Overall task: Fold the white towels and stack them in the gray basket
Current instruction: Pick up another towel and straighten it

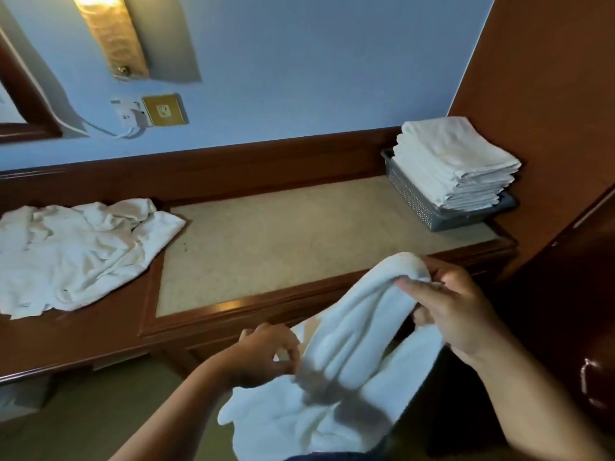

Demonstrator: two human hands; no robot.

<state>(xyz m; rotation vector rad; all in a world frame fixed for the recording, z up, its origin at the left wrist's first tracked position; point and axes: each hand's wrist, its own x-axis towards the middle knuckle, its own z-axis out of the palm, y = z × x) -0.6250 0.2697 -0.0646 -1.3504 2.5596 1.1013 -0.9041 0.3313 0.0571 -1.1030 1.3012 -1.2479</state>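
I hold one white towel (342,331) in the air in front of the desk, draped and bunched, its lower part hanging toward my lap. My right hand (452,311) grips its upper fold near the desk's front edge. My left hand (266,357) pinches a lower edge of the same towel. The gray basket (416,204) stands at the desk's back right corner with a stack of folded white towels (456,161) rising above its rim. A heap of unfolded white towels (70,251) lies on the left of the desk.
The wooden desk has a beige inlaid top (283,234) between heap and basket. A brown cabinet (565,161) with a metal handle (589,384) closes the right side. On the wall behind are a lamp (109,34), a socket (163,109) and a plugged cable.
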